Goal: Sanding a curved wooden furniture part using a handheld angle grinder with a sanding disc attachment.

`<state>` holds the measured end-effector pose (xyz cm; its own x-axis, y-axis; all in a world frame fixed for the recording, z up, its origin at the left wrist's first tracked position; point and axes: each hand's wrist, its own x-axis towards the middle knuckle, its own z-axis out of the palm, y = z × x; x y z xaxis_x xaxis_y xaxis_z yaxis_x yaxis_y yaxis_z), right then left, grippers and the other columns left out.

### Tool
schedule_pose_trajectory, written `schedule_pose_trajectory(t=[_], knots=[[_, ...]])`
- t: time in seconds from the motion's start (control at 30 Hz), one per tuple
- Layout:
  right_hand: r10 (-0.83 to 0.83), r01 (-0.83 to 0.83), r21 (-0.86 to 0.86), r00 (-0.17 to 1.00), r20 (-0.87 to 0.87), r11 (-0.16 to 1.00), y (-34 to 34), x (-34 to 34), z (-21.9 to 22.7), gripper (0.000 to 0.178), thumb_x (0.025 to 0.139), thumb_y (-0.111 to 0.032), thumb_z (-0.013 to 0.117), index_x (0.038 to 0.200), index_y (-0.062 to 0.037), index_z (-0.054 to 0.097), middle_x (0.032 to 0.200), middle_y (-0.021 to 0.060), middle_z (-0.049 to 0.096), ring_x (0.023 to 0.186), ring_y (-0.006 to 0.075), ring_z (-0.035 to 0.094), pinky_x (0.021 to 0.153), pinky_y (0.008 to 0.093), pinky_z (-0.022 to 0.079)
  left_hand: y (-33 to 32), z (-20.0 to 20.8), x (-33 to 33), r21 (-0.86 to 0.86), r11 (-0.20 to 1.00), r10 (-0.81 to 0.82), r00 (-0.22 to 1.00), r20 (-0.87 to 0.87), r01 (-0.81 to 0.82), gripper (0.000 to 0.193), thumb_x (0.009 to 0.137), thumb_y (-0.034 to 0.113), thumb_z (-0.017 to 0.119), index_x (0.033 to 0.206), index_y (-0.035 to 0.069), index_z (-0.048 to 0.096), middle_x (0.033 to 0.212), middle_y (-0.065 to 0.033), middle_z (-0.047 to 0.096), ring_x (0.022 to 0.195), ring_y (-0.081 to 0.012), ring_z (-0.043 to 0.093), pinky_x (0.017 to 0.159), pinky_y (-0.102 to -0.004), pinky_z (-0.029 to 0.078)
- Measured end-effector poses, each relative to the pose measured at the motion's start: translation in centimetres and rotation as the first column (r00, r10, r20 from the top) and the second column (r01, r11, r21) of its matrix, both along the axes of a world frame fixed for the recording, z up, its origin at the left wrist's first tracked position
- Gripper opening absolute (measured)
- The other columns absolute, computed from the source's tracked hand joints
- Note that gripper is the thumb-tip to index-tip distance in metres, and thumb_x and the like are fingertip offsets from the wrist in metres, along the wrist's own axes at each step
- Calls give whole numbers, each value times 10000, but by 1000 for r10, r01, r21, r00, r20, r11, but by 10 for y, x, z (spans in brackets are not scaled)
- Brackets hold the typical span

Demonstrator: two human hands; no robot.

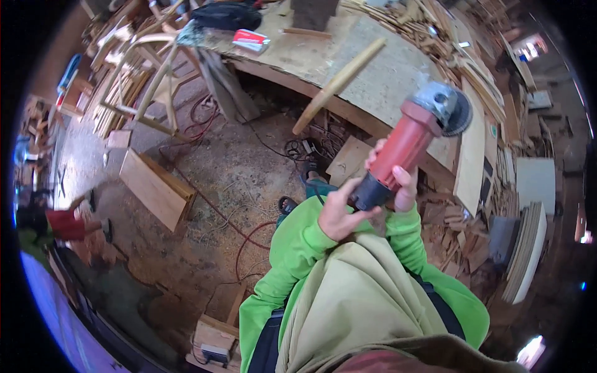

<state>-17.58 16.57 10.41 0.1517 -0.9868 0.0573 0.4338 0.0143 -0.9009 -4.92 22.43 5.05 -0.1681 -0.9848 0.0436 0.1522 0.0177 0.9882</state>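
Both my hands hold a red angle grinder (401,146), tilted with its head up and to the right over the workbench edge. My left hand (339,214) is closed round the dark rear end of the tool. Further up the red body, my right hand (405,186) is wrapped, thumb on top and fingertips showing on the far left side. At the grey metal head sits a round, dark disc (459,115); I cannot tell whether it spins. Just left of the grinder, a long rounded wooden piece (339,86) lies across the bench edge, its near end sticking out.
The workbench (367,59) carries a red and white box (250,40), a black bag (227,15) and wood strips. A chair frame (158,81) stands at left. Hoses and cords (205,202) cross the floor by leaning boards (155,189). Another person (65,224) is at far left.
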Motion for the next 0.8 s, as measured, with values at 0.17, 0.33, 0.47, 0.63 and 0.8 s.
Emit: schedule_pose_trajectory(t=[0.17,0.33,0.47,0.63,0.8], knots=[[0,0,-14,999,32,1000,-5,-2,0,604,751,-265,642,1213,47,411,1087,148,502,923,233,559,797,367,498,-21,8,17,-4,970,-242,970,36,242,478,741,111,781,1136,-23,546,985,-83,649,911,-133,600,817,-283,473],[-58,59,-25,997,44,998,0,-9,-2,587,750,-282,641,1187,47,429,1057,142,511,905,218,565,787,362,504,-24,3,7,-28,945,-326,944,-55,325,458,769,93,757,1151,-32,539,978,-71,645,921,-121,585,852,-274,459],[-113,114,-29,992,49,993,-4,-9,-4,583,746,-289,647,1176,45,437,1023,140,527,880,217,576,787,355,506,-27,0,11,-44,942,-334,938,-90,331,412,761,74,751,1110,-31,557,943,-90,644,893,-128,607,812,-289,479],[-105,108,-32,992,66,994,-17,-11,-10,519,761,-259,652,1148,40,479,976,140,574,845,210,608,769,344,529,-37,-2,10,39,956,-277,938,-208,291,423,756,36,750,1121,-36,549,991,-53,606,945,-123,593,851,-265,473],[-72,73,-31,997,36,997,-26,-12,-8,557,756,-288,637,1161,42,445,1009,135,528,893,217,576,785,340,503,-50,-1,21,165,939,-194,859,-474,303,373,778,-24,714,1118,-41,562,1055,-75,618,947,-113,601,851,-269,502]])
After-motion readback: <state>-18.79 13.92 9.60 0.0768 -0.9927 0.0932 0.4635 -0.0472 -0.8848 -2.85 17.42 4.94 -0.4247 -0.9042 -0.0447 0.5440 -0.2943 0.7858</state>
